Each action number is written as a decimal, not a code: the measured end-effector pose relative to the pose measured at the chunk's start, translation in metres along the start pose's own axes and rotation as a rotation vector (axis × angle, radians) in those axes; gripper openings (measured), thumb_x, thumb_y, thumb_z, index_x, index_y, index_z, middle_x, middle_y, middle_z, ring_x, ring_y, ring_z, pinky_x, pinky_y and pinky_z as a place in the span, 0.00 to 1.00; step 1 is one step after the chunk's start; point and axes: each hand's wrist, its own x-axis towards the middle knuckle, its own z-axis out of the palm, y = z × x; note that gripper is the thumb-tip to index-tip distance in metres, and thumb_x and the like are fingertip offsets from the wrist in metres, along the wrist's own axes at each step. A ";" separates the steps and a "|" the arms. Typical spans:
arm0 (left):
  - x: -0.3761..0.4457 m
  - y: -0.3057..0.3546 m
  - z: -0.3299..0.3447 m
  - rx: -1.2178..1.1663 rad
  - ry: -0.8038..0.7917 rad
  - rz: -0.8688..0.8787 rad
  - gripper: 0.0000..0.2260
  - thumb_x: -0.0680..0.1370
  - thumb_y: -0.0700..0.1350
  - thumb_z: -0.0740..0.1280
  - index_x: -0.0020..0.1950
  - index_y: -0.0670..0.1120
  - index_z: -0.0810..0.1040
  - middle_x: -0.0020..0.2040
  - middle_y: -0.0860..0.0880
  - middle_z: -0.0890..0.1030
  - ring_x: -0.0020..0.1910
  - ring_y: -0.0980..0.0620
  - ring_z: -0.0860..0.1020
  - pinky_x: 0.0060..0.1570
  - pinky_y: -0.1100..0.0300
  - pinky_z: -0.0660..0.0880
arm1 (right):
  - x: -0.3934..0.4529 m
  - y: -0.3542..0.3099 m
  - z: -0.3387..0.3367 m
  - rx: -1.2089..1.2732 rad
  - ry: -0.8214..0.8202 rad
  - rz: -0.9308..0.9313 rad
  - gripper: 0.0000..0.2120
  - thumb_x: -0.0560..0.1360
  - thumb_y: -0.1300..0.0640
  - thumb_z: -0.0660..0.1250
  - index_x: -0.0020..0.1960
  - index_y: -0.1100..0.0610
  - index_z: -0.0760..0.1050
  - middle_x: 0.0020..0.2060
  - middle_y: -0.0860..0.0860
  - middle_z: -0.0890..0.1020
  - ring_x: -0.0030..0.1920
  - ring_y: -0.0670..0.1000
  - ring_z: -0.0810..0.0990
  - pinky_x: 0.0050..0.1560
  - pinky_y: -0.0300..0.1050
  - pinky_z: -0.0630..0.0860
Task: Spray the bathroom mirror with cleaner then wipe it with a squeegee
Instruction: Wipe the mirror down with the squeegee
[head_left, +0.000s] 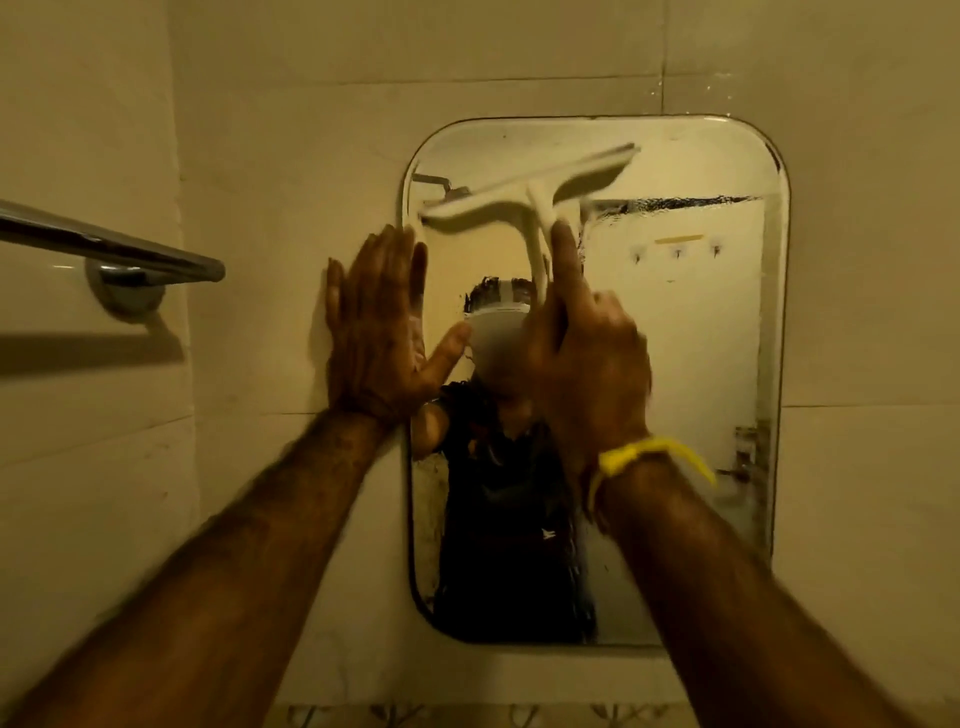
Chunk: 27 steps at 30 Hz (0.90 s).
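Note:
A rounded rectangular mirror (701, 338) hangs on the tiled wall, its glass wet and streaked. My right hand (587, 358) grips the handle of a white squeegee (524, 195), whose blade lies tilted against the upper left of the glass, blurred by motion. My left hand (379, 332) lies flat with straight fingers on the mirror's left edge and the wall beside it. A yellow band sits on my right wrist. No spray bottle is in view.
A chrome towel bar (109, 247) sticks out from the wall at the left, at about hand height. Beige wall tiles (291, 156) surround the mirror. A patterned tile strip (467, 717) runs along the bottom edge.

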 end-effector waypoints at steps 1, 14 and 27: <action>-0.002 0.000 0.002 0.012 -0.020 0.025 0.43 0.76 0.67 0.63 0.81 0.43 0.55 0.81 0.41 0.58 0.81 0.43 0.56 0.76 0.34 0.51 | -0.020 0.002 0.002 0.002 -0.013 -0.002 0.27 0.81 0.54 0.60 0.78 0.51 0.57 0.35 0.53 0.74 0.30 0.46 0.67 0.30 0.37 0.65; -0.005 0.000 0.002 0.080 -0.060 0.026 0.44 0.77 0.70 0.58 0.82 0.42 0.51 0.82 0.40 0.53 0.82 0.43 0.52 0.77 0.36 0.50 | 0.014 -0.016 0.001 0.031 0.026 0.050 0.27 0.82 0.55 0.58 0.79 0.50 0.54 0.36 0.54 0.77 0.32 0.49 0.73 0.33 0.41 0.74; -0.006 -0.001 0.003 0.104 -0.054 0.047 0.43 0.77 0.69 0.58 0.82 0.42 0.52 0.82 0.41 0.55 0.82 0.44 0.53 0.76 0.35 0.51 | 0.009 -0.001 -0.004 0.032 0.034 0.100 0.29 0.81 0.53 0.56 0.80 0.50 0.51 0.34 0.53 0.77 0.32 0.50 0.76 0.34 0.49 0.81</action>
